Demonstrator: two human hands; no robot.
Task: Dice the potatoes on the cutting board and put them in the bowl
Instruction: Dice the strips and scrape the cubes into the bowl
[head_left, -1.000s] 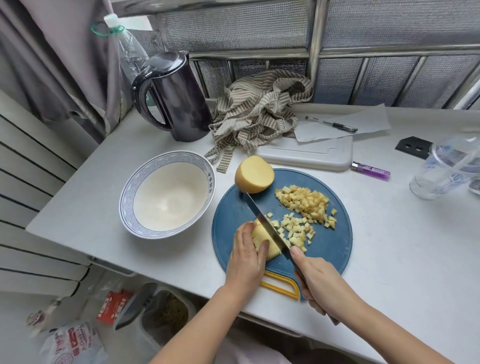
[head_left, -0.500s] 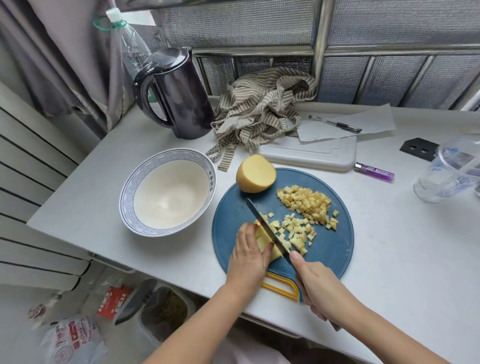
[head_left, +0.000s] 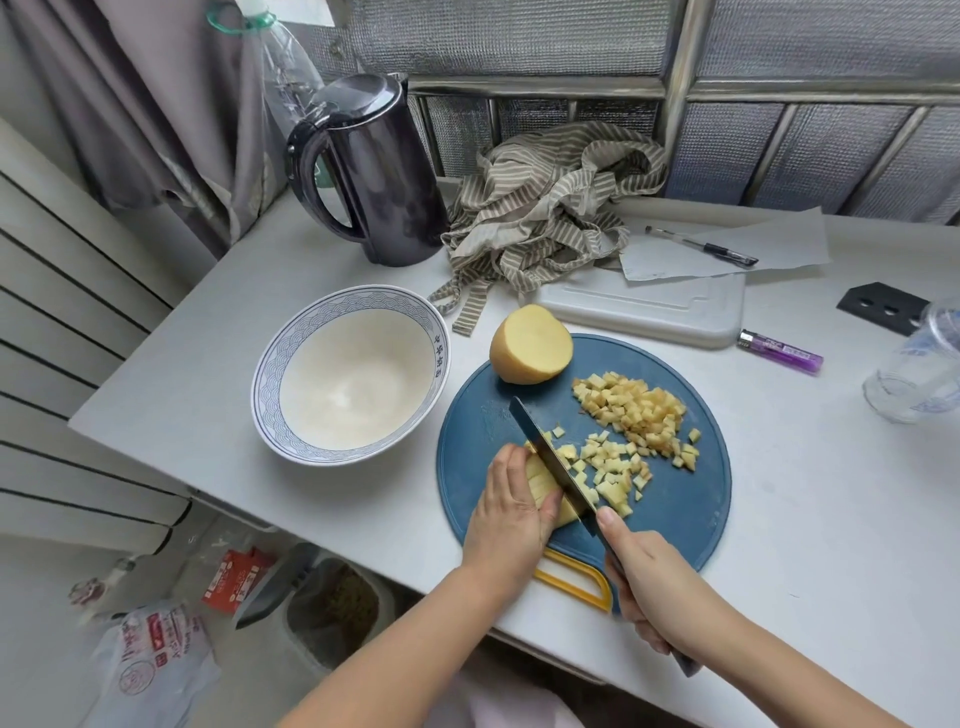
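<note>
The left hand (head_left: 511, 506) holds the potato strips (head_left: 537, 478) at the board's (head_left: 675, 519) 7 o'clock, the right hand (head_left: 644, 577) grasps the knife (head_left: 550, 457) — keep fingertips (head_left: 511, 460) tucked and cuts evenly spaced.

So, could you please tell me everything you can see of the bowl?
The bowl is round, glossy and ceramic-looking: cream inside, with a blue wave-pattern band bearing characters round the rim. It stands upright and empty on the white table, close left of the blue cutting board; nothing else plainly touches it.
</note>
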